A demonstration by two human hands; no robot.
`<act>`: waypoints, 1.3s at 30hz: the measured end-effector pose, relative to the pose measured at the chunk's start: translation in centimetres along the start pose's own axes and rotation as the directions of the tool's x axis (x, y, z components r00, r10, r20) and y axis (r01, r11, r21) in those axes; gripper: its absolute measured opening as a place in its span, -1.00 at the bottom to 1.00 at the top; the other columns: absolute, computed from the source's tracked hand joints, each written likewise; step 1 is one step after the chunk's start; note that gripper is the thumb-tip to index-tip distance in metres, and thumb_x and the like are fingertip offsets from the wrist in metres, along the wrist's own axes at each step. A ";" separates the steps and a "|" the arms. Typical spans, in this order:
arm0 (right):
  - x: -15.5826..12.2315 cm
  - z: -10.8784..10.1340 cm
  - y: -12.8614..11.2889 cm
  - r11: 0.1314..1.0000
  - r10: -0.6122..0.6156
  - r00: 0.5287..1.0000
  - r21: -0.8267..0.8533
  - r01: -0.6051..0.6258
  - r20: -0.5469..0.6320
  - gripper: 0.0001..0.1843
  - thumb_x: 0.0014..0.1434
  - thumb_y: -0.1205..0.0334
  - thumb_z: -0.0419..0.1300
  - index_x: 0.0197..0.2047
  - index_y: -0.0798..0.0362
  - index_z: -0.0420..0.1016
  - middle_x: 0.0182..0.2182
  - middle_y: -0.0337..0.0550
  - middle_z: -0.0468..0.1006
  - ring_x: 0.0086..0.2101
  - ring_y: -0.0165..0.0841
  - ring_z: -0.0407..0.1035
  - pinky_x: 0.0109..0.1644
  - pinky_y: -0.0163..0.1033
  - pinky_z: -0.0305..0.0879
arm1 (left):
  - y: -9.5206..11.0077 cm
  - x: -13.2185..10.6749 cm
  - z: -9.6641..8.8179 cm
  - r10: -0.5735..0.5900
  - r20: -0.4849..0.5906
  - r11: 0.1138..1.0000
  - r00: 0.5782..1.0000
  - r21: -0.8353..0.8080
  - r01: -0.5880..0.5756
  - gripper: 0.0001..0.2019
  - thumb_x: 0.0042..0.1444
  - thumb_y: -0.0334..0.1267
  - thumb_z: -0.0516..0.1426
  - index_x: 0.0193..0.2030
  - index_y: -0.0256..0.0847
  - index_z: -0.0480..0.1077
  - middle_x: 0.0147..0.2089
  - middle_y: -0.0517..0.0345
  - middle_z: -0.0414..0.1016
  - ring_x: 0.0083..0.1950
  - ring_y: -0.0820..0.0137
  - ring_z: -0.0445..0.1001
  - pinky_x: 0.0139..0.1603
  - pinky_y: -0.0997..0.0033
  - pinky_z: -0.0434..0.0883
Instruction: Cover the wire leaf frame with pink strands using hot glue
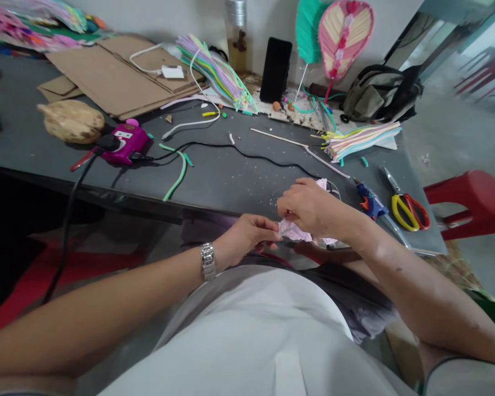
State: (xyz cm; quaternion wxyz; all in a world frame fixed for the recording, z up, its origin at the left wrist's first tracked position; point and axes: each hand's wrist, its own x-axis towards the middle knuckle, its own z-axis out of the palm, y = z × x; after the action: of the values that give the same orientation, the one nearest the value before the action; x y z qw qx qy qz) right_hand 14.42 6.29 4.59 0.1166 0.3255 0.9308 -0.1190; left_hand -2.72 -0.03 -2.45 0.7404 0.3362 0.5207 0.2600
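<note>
At the near edge of the dark surface (214,176), a crumpled pink piece (295,232) is held by both hands: one end is pinched by the fingertips of the left hand (247,237), and the top is clasped under the right hand (313,209). Just to the right, a blue glue gun (371,202) and scissors (408,210) are laid side by side. Farther back, a black cable (247,153), a bundle of pastel strips (361,140), a magenta device (126,142), flattened cardboard (115,77) and a black phone (275,69) are seen.
</note>
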 end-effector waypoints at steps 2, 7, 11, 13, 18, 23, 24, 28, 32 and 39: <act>0.0 0.0 0.1 1.000 0.008 1.000 -0.001 -0.008 0.006 -0.80 0.20 0.43 0.16 -0.29 0.06 0.62 -0.29 -0.07 0.67 -0.17 -0.20 0.49 0.10 -0.09 -0.01 | 0.0 0.0 0.0 0.000 0.005 1.000 1.000 -0.002 0.001 -0.84 -0.17 -0.32 0.36 -0.45 -0.27 0.47 -0.51 0.13 0.53 -0.51 0.51 0.41 -0.54 0.52 0.13; 0.0 -0.2 0.0 1.000 0.020 0.999 0.024 -0.020 0.032 -0.80 0.17 0.46 0.16 -0.30 0.06 0.61 -0.31 -0.11 0.68 -0.23 -0.24 0.47 0.05 -0.13 -0.01 | 0.2 -0.2 0.0 -0.020 0.005 1.000 1.000 0.011 0.020 -0.81 -0.18 -0.31 0.37 -0.47 -0.25 0.45 -0.50 0.11 0.55 -0.48 0.47 0.46 -0.52 0.52 0.13; 0.0 -0.4 -0.1 0.999 0.008 0.999 0.050 -0.011 0.048 -0.78 0.18 0.46 0.13 -0.32 0.07 0.61 -0.32 -0.11 0.68 -0.27 -0.27 0.45 -0.01 -0.15 0.00 | 0.4 -0.3 0.0 -0.039 0.029 0.999 0.999 0.003 0.039 -0.79 -0.21 -0.29 0.38 -0.49 -0.26 0.44 -0.42 0.01 0.61 -0.44 0.44 0.51 -0.53 0.52 0.10; -0.1 -0.4 0.0 0.998 0.003 0.999 0.060 -0.005 0.046 -0.77 0.18 0.46 0.13 -0.32 0.07 0.61 -0.33 -0.12 0.67 -0.29 -0.29 0.44 -0.02 -0.16 0.00 | 0.4 -0.2 -0.1 -0.051 0.037 0.999 0.998 0.001 0.051 -0.78 -0.23 -0.28 0.39 -0.49 -0.27 0.45 -0.35 -0.06 0.65 -0.42 0.43 0.52 -0.54 0.53 0.10; -0.1 -0.3 0.1 0.997 0.004 0.998 0.080 -0.008 0.056 -0.78 0.19 0.45 0.14 -0.32 0.07 0.61 -0.34 -0.13 0.67 -0.31 -0.31 0.43 -0.03 -0.18 0.01 | 0.4 -0.1 -0.1 -0.052 0.049 0.998 0.997 0.035 0.050 -0.79 -0.24 -0.28 0.37 -0.51 -0.26 0.44 -0.38 -0.05 0.64 -0.42 0.42 0.53 -0.56 0.55 0.11; 0.0 -0.3 0.1 0.997 0.009 0.998 0.073 -0.014 0.059 -0.77 0.18 0.45 0.12 -0.32 0.08 0.61 -0.36 -0.13 0.65 -0.31 -0.31 0.42 -0.05 -0.18 0.02 | 0.3 -0.1 -0.1 -0.033 0.020 0.998 0.999 0.045 0.032 -0.79 -0.23 -0.27 0.37 -0.51 -0.25 0.42 -0.41 0.01 0.62 -0.42 0.41 0.57 -0.55 0.55 0.14; 0.0 -0.2 0.1 0.998 0.007 0.999 0.069 -0.010 0.053 -0.77 0.19 0.45 0.12 -0.32 0.08 0.61 -0.36 -0.13 0.65 -0.31 -0.30 0.41 -0.06 -0.18 0.01 | 0.3 -0.1 -0.1 -0.034 0.018 0.999 0.999 0.042 0.033 -0.79 -0.22 -0.27 0.37 -0.50 -0.26 0.43 -0.38 -0.02 0.64 -0.41 0.40 0.58 -0.55 0.55 0.15; 0.0 0.1 0.3 0.997 -0.015 0.999 0.070 0.013 0.032 -0.77 0.20 0.45 0.12 -0.31 0.08 0.61 -0.36 -0.14 0.65 -0.32 -0.31 0.40 -0.08 -0.18 0.01 | 0.2 0.0 -0.2 -0.046 0.040 0.999 0.998 0.023 0.045 -0.78 -0.20 -0.27 0.38 -0.48 -0.28 0.45 -0.29 -0.11 0.68 -0.42 0.41 0.57 -0.55 0.55 0.14; -0.1 0.2 0.3 0.996 -0.030 0.999 0.079 0.028 0.026 -0.78 0.21 0.44 0.13 -0.30 0.08 0.61 -0.34 -0.14 0.65 -0.33 -0.33 0.39 -0.08 -0.18 0.00 | 0.1 0.1 -0.3 -0.047 0.049 0.999 0.998 0.009 0.047 -0.78 -0.20 -0.27 0.39 -0.47 -0.28 0.45 -0.32 -0.09 0.68 -0.45 0.42 0.54 -0.55 0.54 0.14; -0.3 0.0 0.0 0.997 -0.014 0.999 0.078 0.010 0.052 -0.78 0.21 0.45 0.14 -0.28 0.07 0.62 -0.31 -0.12 0.67 -0.28 -0.30 0.44 -0.06 -0.18 0.01 | -0.2 0.1 0.0 -0.045 0.033 0.999 0.998 0.016 0.044 -0.77 -0.23 -0.25 0.40 -0.47 -0.29 0.50 -0.38 -0.03 0.64 -0.43 0.41 0.54 -0.53 0.52 0.13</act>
State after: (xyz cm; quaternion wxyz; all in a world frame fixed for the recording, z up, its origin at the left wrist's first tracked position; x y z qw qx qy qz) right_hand 14.64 6.16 4.68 0.1272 0.3209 0.9240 -0.1644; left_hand -2.67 -0.05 -2.63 0.7520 0.3346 0.5176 0.2337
